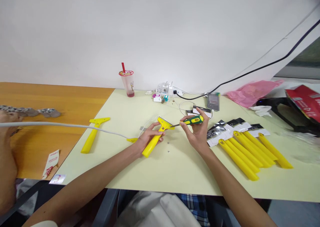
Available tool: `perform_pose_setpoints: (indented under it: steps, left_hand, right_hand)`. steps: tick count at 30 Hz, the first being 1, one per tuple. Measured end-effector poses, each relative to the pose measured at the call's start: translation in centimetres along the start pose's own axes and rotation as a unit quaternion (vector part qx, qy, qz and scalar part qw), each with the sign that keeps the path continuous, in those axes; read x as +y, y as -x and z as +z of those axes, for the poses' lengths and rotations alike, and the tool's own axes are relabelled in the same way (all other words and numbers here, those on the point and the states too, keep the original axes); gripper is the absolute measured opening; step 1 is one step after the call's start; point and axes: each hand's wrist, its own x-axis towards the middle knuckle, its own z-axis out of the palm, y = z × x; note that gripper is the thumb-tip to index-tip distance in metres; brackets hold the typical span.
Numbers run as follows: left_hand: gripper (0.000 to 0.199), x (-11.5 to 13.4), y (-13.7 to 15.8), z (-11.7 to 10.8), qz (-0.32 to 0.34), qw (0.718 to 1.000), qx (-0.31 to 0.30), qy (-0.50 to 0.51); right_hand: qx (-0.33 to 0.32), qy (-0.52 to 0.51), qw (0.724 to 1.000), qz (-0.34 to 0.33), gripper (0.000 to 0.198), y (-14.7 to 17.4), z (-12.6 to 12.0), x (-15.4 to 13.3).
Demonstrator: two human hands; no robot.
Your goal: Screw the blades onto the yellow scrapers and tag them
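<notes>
My left hand [149,136] is closed around a yellow scraper [153,145], holding it tilted above the table with its wide head pointing away from me. In my right hand [196,132] is a green and yellow screwdriver [194,120], its shaft reaching left so the tip meets the scraper's head. Two small screws [168,151] lie on the tabletop below, between my hands. A second yellow scraper [93,135] rests to the left. Behind my left wrist, another yellow piece [132,140] shows only in part.
Several yellow handles [240,158] with black-and-white cards lie at right. A cup with a red straw [129,84] stands near the wall beside a power strip [165,88]. A white cable [75,125] crosses the left side. Another person's arm [6,160] is at far left.
</notes>
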Motion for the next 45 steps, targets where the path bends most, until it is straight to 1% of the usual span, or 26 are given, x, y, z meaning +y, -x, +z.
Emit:
perform_pose_setpoints:
  steps: [3,6,9,12,15,19,21,24,27,29,33,38,43,45]
  left_hand:
    - [0.076,0.02,0.13,0.13,-0.001,1.0,-0.003,-0.008]
    - [0.077,0.11,0.13,0.16,-0.003,1.0,0.003,-0.002]
    - [0.078,0.16,0.06,0.1,-0.003,1.0,0.007,0.006]
    - [0.078,0.05,0.02,-0.01,-0.003,1.0,0.002,0.007]
    - [0.076,-0.07,-0.01,-0.13,-0.001,1.0,-0.002,0.003]
    - [0.073,-0.02,-0.12,-0.18,0.0,1.0,0.0,0.006]
    - [0.076,0.04,-0.15,-0.13,0.0,1.0,0.004,0.01]
    - [0.08,0.07,-0.09,-0.01,-0.003,1.0,0.005,0.012]
    - [0.081,0.02,0.0,0.02,-0.005,1.0,0.002,0.007]
    - [0.08,-0.02,-0.05,-0.05,-0.004,1.0,0.004,0.006]
    - [0.08,-0.02,-0.27,-0.21,0.003,1.0,0.009,0.013]
    - [0.081,-0.02,-0.18,-0.13,-0.007,1.0,0.01,0.012]
    - [0.083,-0.09,-0.24,-0.22,0.0,1.0,0.009,0.018]
    - [0.082,-0.09,-0.25,-0.2,-0.001,1.0,0.012,0.02]
  right_hand:
    - [0.017,0.008,1.0,-0.015,0.077,-0.09,-0.16,0.36]
    - [-0.005,-0.004,1.0,-0.023,0.074,-0.18,-0.3,0.38]
    - [-0.024,-0.02,0.999,-0.009,0.075,-0.08,-0.22,0.1]
    - [-0.008,0.001,1.0,0.001,0.077,0.03,-0.12,0.03]
    - [0.007,0.021,1.0,-0.012,0.079,-0.02,-0.24,0.22]
    - [-0.025,-0.002,1.0,-0.016,0.08,-0.12,-0.4,0.23]
    - [-0.032,-0.015,0.999,-0.005,0.08,-0.07,-0.37,0.13]
    - [-0.02,0.002,1.0,0.007,0.081,0.04,-0.31,0.13]
    - [-0.006,0.015,1.0,-0.009,0.081,-0.02,-0.4,0.26]
    - [-0.015,0.006,1.0,-0.018,0.08,-0.12,-0.48,0.29]
    - [-0.039,-0.007,0.999,0.001,0.079,-0.16,-0.5,0.22]
    - [-0.014,0.023,1.0,0.007,0.08,-0.06,-0.46,0.2]
    - [-0.038,-0.008,0.999,0.01,0.082,-0.13,-0.39,0.1]
    - [-0.031,-0.006,0.999,0.018,0.082,-0.12,-0.37,0.15]
